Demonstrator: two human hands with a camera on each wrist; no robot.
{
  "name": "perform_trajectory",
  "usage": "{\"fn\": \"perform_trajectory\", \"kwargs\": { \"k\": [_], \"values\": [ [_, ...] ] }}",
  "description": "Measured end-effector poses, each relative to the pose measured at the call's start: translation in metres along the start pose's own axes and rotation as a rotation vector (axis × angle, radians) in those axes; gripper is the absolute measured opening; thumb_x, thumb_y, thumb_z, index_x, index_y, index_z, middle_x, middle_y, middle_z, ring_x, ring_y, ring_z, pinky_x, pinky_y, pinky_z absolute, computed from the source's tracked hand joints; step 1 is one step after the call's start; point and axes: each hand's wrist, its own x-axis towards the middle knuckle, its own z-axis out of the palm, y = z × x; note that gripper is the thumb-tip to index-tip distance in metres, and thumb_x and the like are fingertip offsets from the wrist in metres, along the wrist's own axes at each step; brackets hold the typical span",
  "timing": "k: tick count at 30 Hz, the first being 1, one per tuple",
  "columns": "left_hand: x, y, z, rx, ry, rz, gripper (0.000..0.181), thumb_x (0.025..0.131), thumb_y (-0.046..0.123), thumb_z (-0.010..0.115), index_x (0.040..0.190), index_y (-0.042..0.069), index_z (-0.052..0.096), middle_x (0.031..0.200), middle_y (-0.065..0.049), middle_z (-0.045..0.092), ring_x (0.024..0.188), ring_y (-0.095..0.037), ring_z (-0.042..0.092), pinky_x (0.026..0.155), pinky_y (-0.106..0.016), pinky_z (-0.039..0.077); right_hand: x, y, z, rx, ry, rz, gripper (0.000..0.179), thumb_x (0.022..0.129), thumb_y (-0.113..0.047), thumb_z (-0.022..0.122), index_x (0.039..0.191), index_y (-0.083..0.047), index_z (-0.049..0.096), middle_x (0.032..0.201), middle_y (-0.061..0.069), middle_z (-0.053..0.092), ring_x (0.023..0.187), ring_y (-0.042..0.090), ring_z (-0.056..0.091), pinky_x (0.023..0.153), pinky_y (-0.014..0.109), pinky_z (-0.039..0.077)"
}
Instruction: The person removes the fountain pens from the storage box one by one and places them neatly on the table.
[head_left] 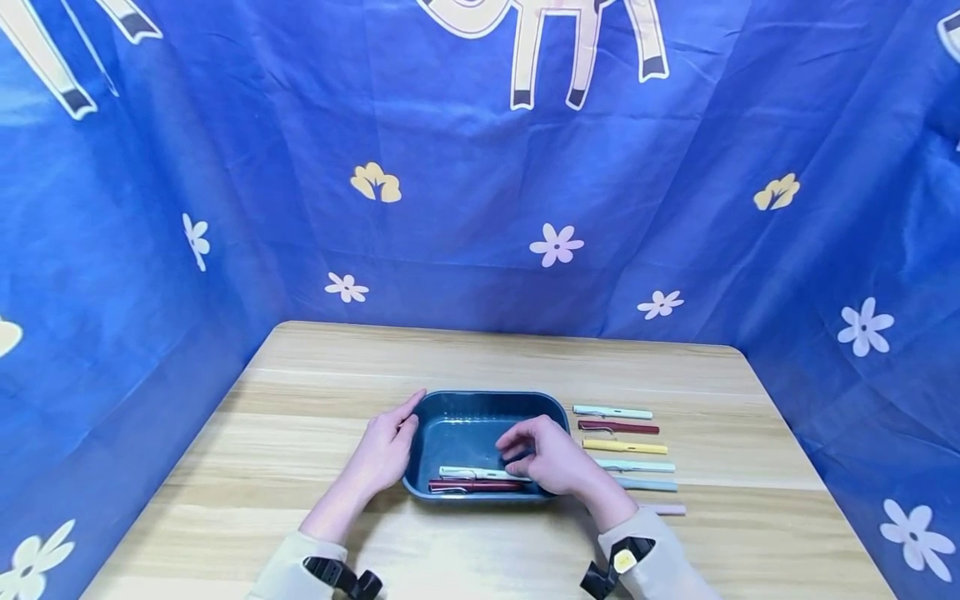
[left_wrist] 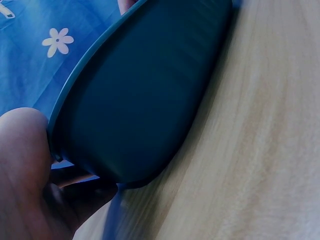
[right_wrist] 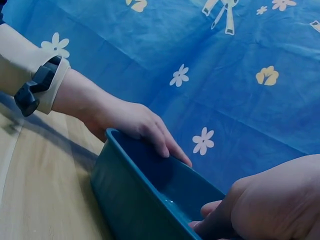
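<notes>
A dark teal rectangular tray [head_left: 465, 437] stands on the table. My left hand [head_left: 386, 450] grips its left end, thumb over the rim and fingers against the outer wall, as the left wrist view shows. Inside, along the near wall, lie a white pen [head_left: 472, 472] and a dark red pen [head_left: 476, 486], side by side. Over the tray's right part is my right hand [head_left: 555, 458], its fingers loosely bent and a gap showing between them and the thumb. I see nothing held there. The right ends of both pens pass under or near this hand.
Right of the tray, several pens lie in a rough column: a pale one [head_left: 613, 412], a dark red one [head_left: 618, 427], a yellow one [head_left: 625, 447], a mint one [head_left: 637, 466], a blue one [head_left: 648, 484] and a lilac one [head_left: 666, 509]. Blue cloth [head_left: 480, 208] surrounds the wooden table [head_left: 315, 375].
</notes>
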Motion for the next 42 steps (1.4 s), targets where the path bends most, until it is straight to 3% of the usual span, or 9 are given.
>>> {"fn": "perform_trajectory", "kwargs": {
  "k": [11, 19, 22, 30, 36, 42],
  "values": [
    [-0.001, 0.002, -0.001, -0.015, 0.0, -0.011, 0.047, 0.11, 0.008, 0.047, 0.157, 0.006, 0.051, 0.149, -0.024, 0.056, 0.134, -0.039, 0.057, 0.115, -0.059, 0.041, 0.008, -0.001, 0.007, -0.126, -0.058, 0.038, 0.031, 0.079, 0.017, 0.082, 0.104, 0.0, 0.077, 0.098, 0.005, 0.072, 0.089, 0.019, 0.069, 0.079, 0.027, 0.06],
    [-0.001, 0.0, -0.001, -0.013, -0.005, -0.022, 0.047, 0.11, 0.009, 0.048, 0.157, 0.007, 0.051, 0.148, -0.024, 0.057, 0.129, -0.035, 0.06, 0.115, -0.058, 0.042, 0.013, -0.003, 0.013, -0.185, -0.062, 0.034, 0.031, 0.077, 0.019, 0.081, 0.098, -0.004, 0.075, 0.09, 0.003, 0.07, 0.082, 0.014, 0.064, 0.076, 0.025, 0.056],
    [-0.001, 0.0, -0.001, -0.02, -0.008, -0.027, 0.047, 0.11, 0.009, 0.048, 0.158, 0.008, 0.051, 0.147, -0.024, 0.058, 0.126, -0.035, 0.061, 0.115, -0.058, 0.042, 0.017, -0.004, 0.014, -0.187, -0.067, 0.037, 0.031, 0.077, 0.017, 0.082, 0.098, -0.005, 0.076, 0.089, 0.002, 0.07, 0.08, 0.011, 0.064, 0.074, 0.025, 0.057],
    [-0.001, 0.002, 0.0, -0.029, -0.014, -0.026, 0.048, 0.111, 0.009, 0.048, 0.158, 0.007, 0.05, 0.151, -0.023, 0.054, 0.137, -0.039, 0.055, 0.117, -0.058, 0.039, 0.02, 0.001, 0.012, -0.169, -0.087, -0.02, 0.031, 0.082, 0.019, 0.074, 0.1, -0.005, 0.075, 0.089, -0.001, 0.068, 0.081, 0.01, 0.063, 0.074, 0.024, 0.056],
    [-0.001, 0.004, 0.0, -0.042, -0.001, -0.019, 0.047, 0.111, 0.007, 0.047, 0.157, 0.007, 0.051, 0.15, -0.023, 0.055, 0.138, -0.039, 0.053, 0.118, -0.058, 0.038, 0.021, 0.001, 0.01, -0.123, -0.05, -0.072, 0.025, 0.087, 0.015, 0.072, 0.104, -0.002, 0.075, 0.092, -0.003, 0.069, 0.084, 0.012, 0.064, 0.078, 0.026, 0.056],
    [-0.002, 0.003, 0.0, -0.034, 0.004, -0.021, 0.047, 0.11, 0.008, 0.048, 0.157, 0.007, 0.051, 0.15, -0.022, 0.055, 0.137, -0.038, 0.055, 0.118, -0.057, 0.038, 0.02, -0.001, 0.007, -0.083, -0.012, -0.061, 0.019, 0.09, 0.005, 0.079, 0.108, -0.002, 0.077, 0.097, -0.003, 0.072, 0.089, 0.013, 0.068, 0.083, 0.027, 0.058]
  ]
}}
